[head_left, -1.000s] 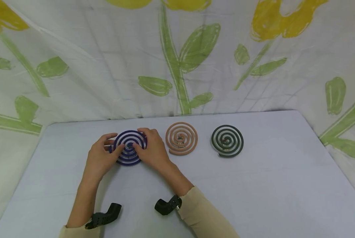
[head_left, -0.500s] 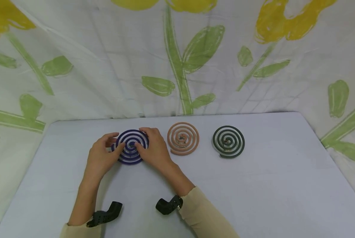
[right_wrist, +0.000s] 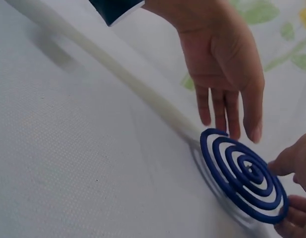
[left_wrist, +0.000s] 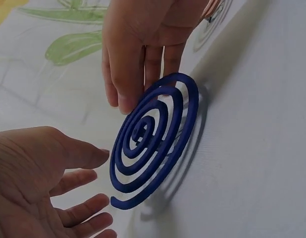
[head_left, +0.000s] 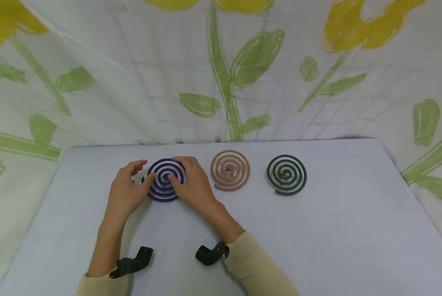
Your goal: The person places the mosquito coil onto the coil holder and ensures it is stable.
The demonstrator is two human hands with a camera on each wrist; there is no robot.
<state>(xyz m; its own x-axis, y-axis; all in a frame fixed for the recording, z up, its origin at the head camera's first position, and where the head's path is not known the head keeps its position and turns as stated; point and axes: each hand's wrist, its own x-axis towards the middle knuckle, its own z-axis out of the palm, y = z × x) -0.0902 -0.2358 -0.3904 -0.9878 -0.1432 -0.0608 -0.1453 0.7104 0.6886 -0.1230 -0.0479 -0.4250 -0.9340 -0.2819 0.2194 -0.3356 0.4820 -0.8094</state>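
A blue mosquito coil (head_left: 164, 193) lies at the back left of the white table, raised a little above its own shadow. My right hand (head_left: 196, 185) holds it by the right side, thumb over the rings near the centre and fingers at the outer edge; in the right wrist view part of this hand is cut off by the frame. On the coil's other side, my left hand (head_left: 126, 191) has its fingers spread, and the left wrist view shows a small gap between the thumb (left_wrist: 88, 154) and the coil's edge, near its loose outer end.
An orange mosquito coil (head_left: 218, 172) and a dark green one (head_left: 268, 174) lie in a row to the right, each with a small metal piece at its centre. Behind the table's back edge hangs a white cloth (head_left: 150, 102) painted with flowers.
My left hand has drawn slightly left off the blue coil, its fingers loosening from the edge. The right hand stays on the coil. The head view has shifted a little.
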